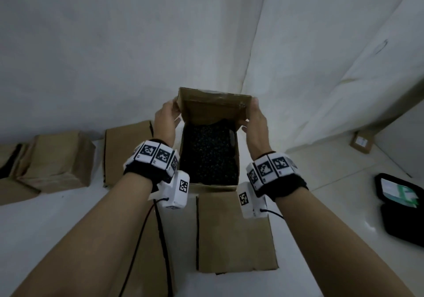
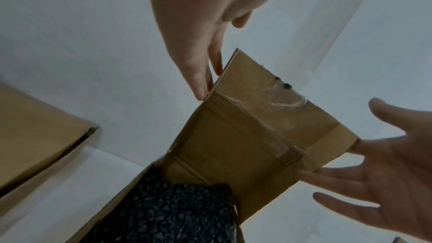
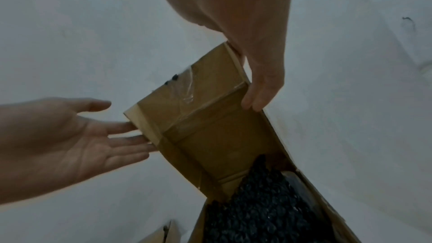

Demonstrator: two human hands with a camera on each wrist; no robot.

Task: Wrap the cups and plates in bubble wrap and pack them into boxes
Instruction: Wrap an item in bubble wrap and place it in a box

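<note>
An open cardboard box (image 1: 238, 159) stands on the white floor in front of me. Inside it lies a bundle wrapped in black bubble wrap (image 1: 208, 156), which hides what it holds. The box's far flap (image 1: 213, 104) stands raised, with clear tape on it. My left hand (image 1: 166, 115) touches the flap's left edge with straight fingers (image 2: 201, 73). My right hand (image 1: 255, 117) touches its right edge, fingers (image 3: 259, 90) straight. The near flap (image 1: 234, 232) lies folded out towards me. In both wrist views the opposite hand reaches behind the flap with an open palm.
Two closed cardboard boxes (image 1: 57, 161) (image 1: 126, 152) sit to the left. A flat cardboard piece (image 1: 146, 250) lies under my left forearm. At the right lies an open black case (image 1: 399, 205), with a small box (image 1: 362, 141) behind it. White walls stand close behind.
</note>
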